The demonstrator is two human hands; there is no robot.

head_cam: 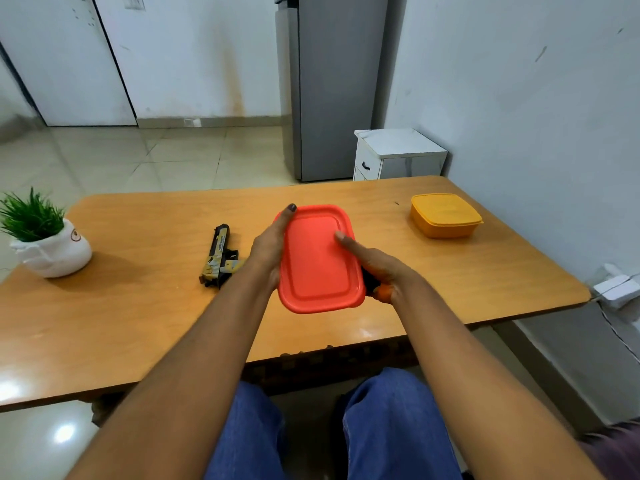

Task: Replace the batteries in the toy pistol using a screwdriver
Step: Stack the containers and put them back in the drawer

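Note:
The toy pistol (218,256), black and yellow, lies on the wooden table (138,306) just left of my hands. I hold a red lidded box (318,261) a little above the table's middle. My left hand (268,245) grips its left side, with one fingertip reaching the far corner. My right hand (377,266) holds the right side, index finger laid on the lid. A small dark and orange item (375,289) shows under my right palm; I cannot tell what it is. No batteries are in view.
A yellow lidded box (445,216) stands at the table's far right. A potted green plant in a white pot (48,247) sits at the left edge. Behind the table are a small white cabinet (398,155) and a grey fridge (332,88).

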